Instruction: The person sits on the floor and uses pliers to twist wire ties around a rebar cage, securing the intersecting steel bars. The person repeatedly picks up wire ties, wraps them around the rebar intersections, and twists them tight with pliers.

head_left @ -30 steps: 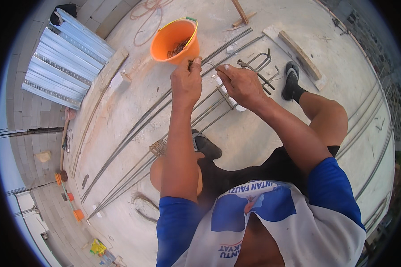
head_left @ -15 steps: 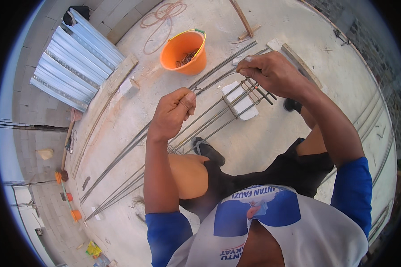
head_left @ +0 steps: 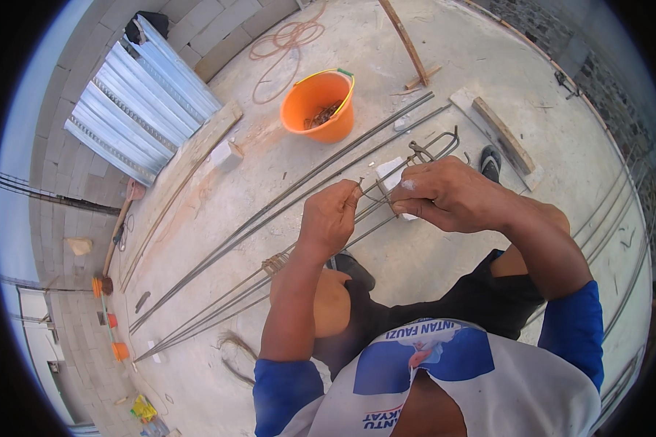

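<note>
My left hand [head_left: 331, 217] is closed in a pinch on a thin bent steel rod [head_left: 374, 195], whose tip sticks up past the thumb. The closed fingers of my right hand [head_left: 450, 195] grip the same rod at its other side. Both hands are above a narrow cage of long steel rebars [head_left: 375, 227], which slants across in front of my legs. A hooked steel loop [head_left: 452, 140] shows at the cage's far end, beyond my right hand. Several stirrups [head_left: 275, 264] sit bunched round the bars beside my left forearm. A white block [head_left: 391, 173] lies under the cage, partly hidden.
Loose long rebars [head_left: 270, 207] lie left of the cage. An orange bucket [head_left: 319, 105] with small metal pieces stands beyond them. A wooden plank [head_left: 503, 135] lies at far right, corrugated metal sheets [head_left: 142, 102] lean at left. A coiled hose [head_left: 288, 40] rests on the concrete floor.
My hands have come down and closer together, with the bent rod now visible between them. My right hand has moved nearer to me from the cage's far end. The view has shifted slightly.
</note>
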